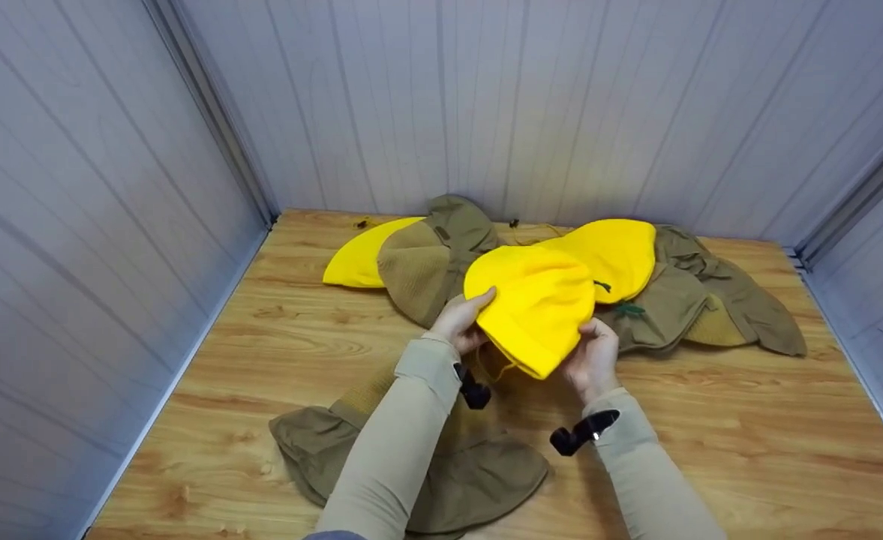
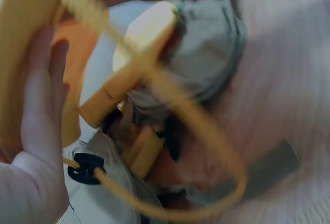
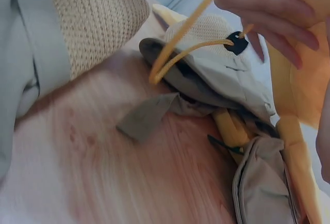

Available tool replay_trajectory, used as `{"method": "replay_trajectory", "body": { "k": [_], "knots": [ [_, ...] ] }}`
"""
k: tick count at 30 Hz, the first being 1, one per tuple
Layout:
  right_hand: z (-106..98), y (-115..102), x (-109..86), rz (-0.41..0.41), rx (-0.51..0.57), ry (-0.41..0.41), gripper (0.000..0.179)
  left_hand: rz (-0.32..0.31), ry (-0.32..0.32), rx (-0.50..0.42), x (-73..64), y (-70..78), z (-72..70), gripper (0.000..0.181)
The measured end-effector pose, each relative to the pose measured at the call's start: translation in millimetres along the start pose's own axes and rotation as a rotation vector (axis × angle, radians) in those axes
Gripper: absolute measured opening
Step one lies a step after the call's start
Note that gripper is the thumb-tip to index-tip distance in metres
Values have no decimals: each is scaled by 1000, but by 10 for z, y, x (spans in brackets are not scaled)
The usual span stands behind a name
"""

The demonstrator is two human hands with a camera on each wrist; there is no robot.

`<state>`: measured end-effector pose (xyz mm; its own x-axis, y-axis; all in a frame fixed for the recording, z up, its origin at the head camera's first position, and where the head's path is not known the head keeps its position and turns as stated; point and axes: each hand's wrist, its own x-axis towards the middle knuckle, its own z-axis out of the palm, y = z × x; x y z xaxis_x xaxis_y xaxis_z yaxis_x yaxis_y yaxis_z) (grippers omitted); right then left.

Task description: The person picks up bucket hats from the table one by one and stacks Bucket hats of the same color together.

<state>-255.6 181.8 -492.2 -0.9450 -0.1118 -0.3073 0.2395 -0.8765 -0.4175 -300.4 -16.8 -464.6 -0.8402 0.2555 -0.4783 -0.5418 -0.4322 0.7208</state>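
Both hands hold a yellow fleece hat (image 1: 535, 307) above the table, its open edge tilted down toward the person. My left hand (image 1: 460, 324) pinches the left edge, thumb on top and fingers beneath. On the opposite side my right hand (image 1: 595, 356) grips the lower right edge; part of its fingers is hidden behind the hat. A yellow drawcord (image 2: 191, 115) with a black cord lock (image 2: 86, 168) hangs in a loop below it in the left wrist view. In the right wrist view, the left hand's fingers (image 3: 278, 28) lie against the hat's underside.
Behind lie a second yellow hat (image 1: 621, 255), olive brimmed hats (image 1: 651, 307) and a tan ribbed hat (image 1: 415, 274) over a yellow piece (image 1: 358, 259). Another olive-brimmed hat (image 1: 479, 480) lies under the left forearm. Pale panels (image 1: 449, 105) wall the wooden table (image 1: 749, 435).
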Motion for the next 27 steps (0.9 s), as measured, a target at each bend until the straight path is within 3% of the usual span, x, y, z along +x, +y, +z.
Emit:
{"method": "replay_trajectory", "body": {
  "k": [2,7,11,14,21,27],
  "knots": [
    [-10,-30,-15,6,-32,7,47,16,8,45,-14,-22,-2,55],
    [-20,-95,-70,39,-115,-2,30,66,13,53,-48,-59,21,69],
    [1,-143,-138,26,-186,28,30,111,11,27,-91,-58,70,68],
    [17,-160,-181,8,-170,49,29,156,6,13,-119,-59,109,63],
    [-5,-131,-210,33,74,26,31,263,41,64,-143,-94,187,62],
    [1,-121,-172,35,316,78,41,330,90,34,-139,-139,277,64]
  ]
}}
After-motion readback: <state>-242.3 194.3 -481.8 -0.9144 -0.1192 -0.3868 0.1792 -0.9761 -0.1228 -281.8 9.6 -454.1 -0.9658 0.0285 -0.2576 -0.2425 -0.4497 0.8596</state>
